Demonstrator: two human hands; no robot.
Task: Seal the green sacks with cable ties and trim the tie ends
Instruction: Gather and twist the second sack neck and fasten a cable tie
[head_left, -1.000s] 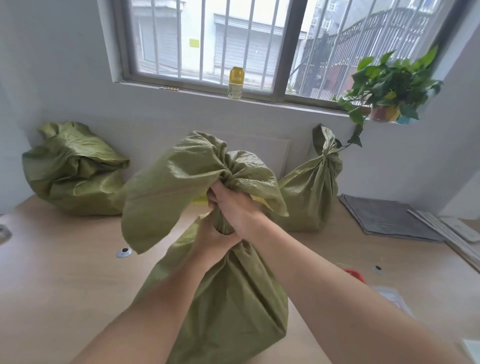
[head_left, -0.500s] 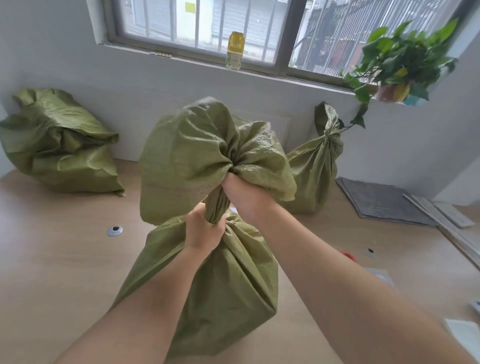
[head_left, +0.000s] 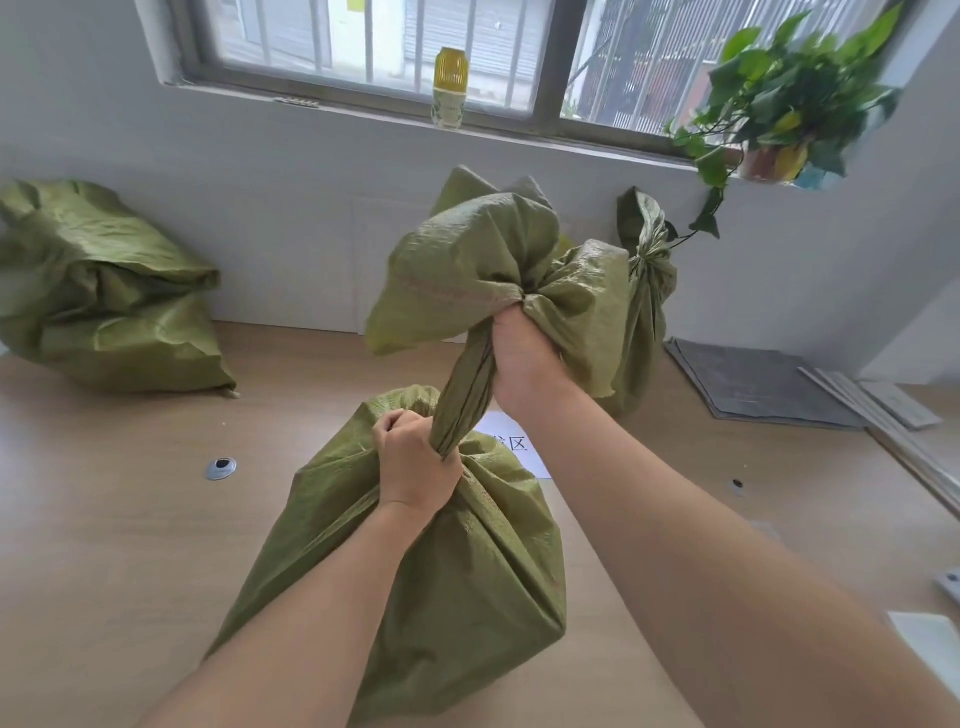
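A filled green woven sack (head_left: 447, 582) stands on the wooden table (head_left: 104, 545) in front of me. Its neck (head_left: 465, 395) is twisted into a tight rope. My left hand (head_left: 413, 467) grips the base of the neck, just above the sack's body. My right hand (head_left: 522, 358) grips the neck higher up, under the flared loose top (head_left: 478, 265). No cable tie shows on this sack. A tied green sack (head_left: 647, 291) stands behind it by the wall. A slumped green sack (head_left: 104, 291) lies at the far left.
A grey folded mat (head_left: 753, 384) and white strips (head_left: 893, 405) lie at the right. A white printed sheet (head_left: 514, 441) lies behind the sack. A metal grommet (head_left: 221, 468) sits in the table at left. A yellow bottle (head_left: 448, 88) and a potted plant (head_left: 779, 114) stand on the windowsill.
My two hands have drawn apart along the neck: the right went up and to the right, the left stayed low. The twisted neck is longer and tighter, and the view has shifted.
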